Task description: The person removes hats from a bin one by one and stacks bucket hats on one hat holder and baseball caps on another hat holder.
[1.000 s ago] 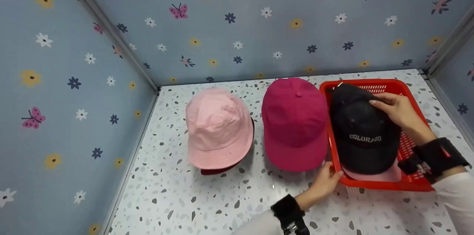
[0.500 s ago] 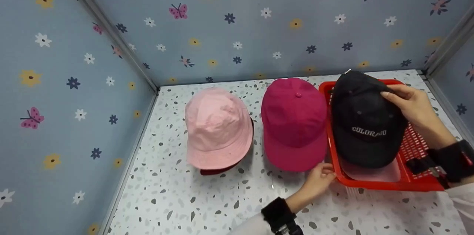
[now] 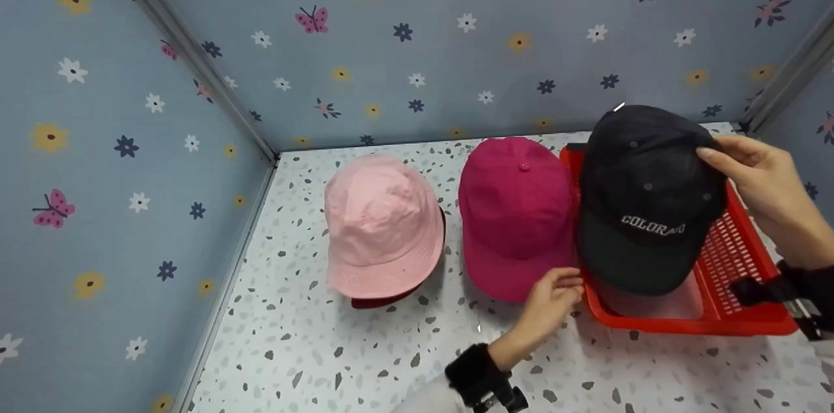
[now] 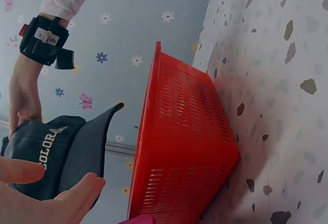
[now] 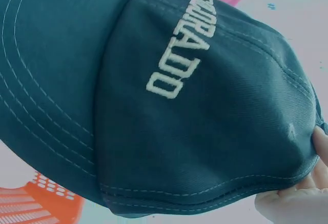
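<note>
A black baseball cap [image 3: 642, 185] lettered "COLORADO" hangs above the red plastic basket [image 3: 690, 326]; in the left wrist view it is clear of the basket's rim. My right hand [image 3: 769, 185] pinches the cap's edge at its back right, thumb on the outside. Close up in the right wrist view, the fingers [image 5: 300, 203] hold that edge. My left hand [image 3: 554, 302] is by the basket's left side, near the brim of a magenta cap [image 3: 518, 224], its fingers loosely bent and holding nothing. Under the black cap a pale pink brim [image 3: 671, 305] shows inside the basket.
A light pink bucket hat [image 3: 381, 224] sits on the speckled white table [image 3: 313, 361] at the left, with a dark red brim [image 3: 378, 302] peeking out beneath it. Flower-patterned panels [image 3: 417, 28] stand behind and at both sides.
My right hand has lifted the black cap up out of the basket, moving slightly right. My left hand has let go of the basket's front left corner and shifted left. The basket has slid slightly.
</note>
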The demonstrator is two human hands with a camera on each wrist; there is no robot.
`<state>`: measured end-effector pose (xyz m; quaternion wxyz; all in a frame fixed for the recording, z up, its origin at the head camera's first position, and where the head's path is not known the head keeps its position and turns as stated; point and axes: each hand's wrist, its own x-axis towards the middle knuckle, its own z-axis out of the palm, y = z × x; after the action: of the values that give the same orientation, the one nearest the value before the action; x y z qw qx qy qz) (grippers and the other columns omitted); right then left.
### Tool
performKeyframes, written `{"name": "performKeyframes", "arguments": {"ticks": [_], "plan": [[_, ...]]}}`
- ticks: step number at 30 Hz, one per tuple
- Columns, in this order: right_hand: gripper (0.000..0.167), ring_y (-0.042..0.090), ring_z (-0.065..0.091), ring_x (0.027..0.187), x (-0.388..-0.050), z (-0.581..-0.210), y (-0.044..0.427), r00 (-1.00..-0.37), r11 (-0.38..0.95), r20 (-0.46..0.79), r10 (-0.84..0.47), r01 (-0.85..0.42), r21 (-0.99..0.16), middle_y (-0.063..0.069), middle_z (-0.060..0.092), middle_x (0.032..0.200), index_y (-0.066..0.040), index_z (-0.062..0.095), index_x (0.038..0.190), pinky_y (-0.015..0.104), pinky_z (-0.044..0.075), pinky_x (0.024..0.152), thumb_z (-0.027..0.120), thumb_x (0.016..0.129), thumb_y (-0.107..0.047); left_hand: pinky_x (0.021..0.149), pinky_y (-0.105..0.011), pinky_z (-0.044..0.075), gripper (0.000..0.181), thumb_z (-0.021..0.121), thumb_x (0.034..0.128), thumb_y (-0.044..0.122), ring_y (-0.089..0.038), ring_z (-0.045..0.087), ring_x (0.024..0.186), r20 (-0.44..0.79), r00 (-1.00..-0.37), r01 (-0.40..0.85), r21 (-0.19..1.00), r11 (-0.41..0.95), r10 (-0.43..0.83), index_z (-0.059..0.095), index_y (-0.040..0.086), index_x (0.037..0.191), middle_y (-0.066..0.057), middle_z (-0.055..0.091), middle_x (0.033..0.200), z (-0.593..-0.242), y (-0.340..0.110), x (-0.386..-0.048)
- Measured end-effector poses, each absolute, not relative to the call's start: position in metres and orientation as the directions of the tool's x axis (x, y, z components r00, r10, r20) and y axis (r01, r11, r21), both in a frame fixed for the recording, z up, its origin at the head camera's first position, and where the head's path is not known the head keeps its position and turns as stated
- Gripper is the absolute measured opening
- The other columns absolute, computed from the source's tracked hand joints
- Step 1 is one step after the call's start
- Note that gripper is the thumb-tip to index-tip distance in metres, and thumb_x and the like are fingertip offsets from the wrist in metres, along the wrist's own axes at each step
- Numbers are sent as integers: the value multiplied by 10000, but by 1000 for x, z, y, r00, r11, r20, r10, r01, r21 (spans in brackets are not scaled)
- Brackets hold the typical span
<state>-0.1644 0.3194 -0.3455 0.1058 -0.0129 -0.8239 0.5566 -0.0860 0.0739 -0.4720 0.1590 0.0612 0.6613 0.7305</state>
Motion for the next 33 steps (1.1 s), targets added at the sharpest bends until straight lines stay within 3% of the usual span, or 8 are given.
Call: {"name": "performKeyframes", "arguments": {"ticks": [4,8,15,25,33], "plan": [[247,16,509,837,-158,-339,318,-981,349,142,135,-87,-933,-169,597,846,-133,609,1081,87,411,689,564,855,-222,766,-213,481,337,515,825,-4,-218,591,922,-114,-951,-153,981,-118,288,475,-60,1154,-165,576,1047,-470,74,-90],[248,28,509,863,-152,-334,318,-987,221,108,118,-80,-972,-127,607,872,-122,614,1072,80,405,714,584,841,-206,778,-237,484,397,553,832,36,-203,597,898,-135,-951,-189,966,-176,279,432,-47,1201,-127,580,1010,-469,75,-94],[249,62,555,812,-145,-330,315,-997,-15,38,69,-40,-999,-39,588,933,-100,611,1062,118,462,684,607,823,-171,760,-307,505,383,536,833,-41,-187,593,845,-130,-942,-258,870,-420,308,417,-71,1196,-154,589,986,-467,78,-100],[281,62,547,857,-148,-334,313,-998,-66,26,62,-31,-997,17,470,1040,-92,596,1079,124,463,710,617,813,-180,630,-281,529,274,522,819,-97,-136,608,707,-111,-925,-308,776,-550,362,494,-76,1090,-88,624,895,-462,63,-99],[342,41,565,866,-144,-329,308,-993,9,80,92,-79,-997,-29,554,1003,-81,549,1141,98,457,714,608,820,-182,659,-304,529,279,529,812,-88,-148,620,720,-104,-924,-310,770,-558,369,495,-68,1089,-116,630,911,-449,53,-97]]}}
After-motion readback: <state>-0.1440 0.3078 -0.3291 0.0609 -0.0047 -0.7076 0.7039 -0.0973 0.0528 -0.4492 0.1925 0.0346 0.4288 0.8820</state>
